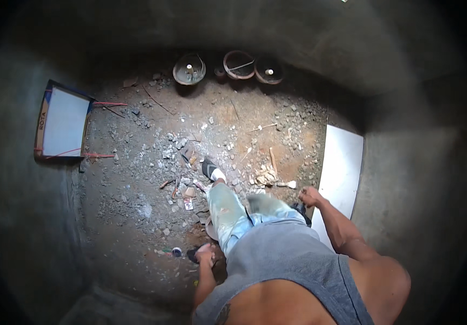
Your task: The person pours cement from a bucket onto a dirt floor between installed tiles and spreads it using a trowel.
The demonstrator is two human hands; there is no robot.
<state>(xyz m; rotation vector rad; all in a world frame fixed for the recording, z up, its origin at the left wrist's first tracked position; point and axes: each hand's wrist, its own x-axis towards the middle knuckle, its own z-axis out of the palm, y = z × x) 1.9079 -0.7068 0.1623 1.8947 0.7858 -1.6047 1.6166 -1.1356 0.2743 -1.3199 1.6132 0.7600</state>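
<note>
Dark object [192,254]: just left of the fingers on my left hand [206,253], contact unclear
Rubble [169,153]: could swallow it if it gets dropped tbh
Long axis: roughly sideways, pointing leftward, kinda blurry
Left fingers: curled, can't tell if pinching
Right hand [310,196]: fingers curled, grip unclear, white panel [342,162] just right

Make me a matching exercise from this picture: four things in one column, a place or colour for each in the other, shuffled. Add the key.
Column one:
1. Tubs
2. Tank top
3. White panel
4. Box

Column two:
A. Right side of the picture
B. Grey
C. Left side of the picture
D. Near the top of the picture

Right pairs: 1-D, 2-B, 3-A, 4-C
</note>
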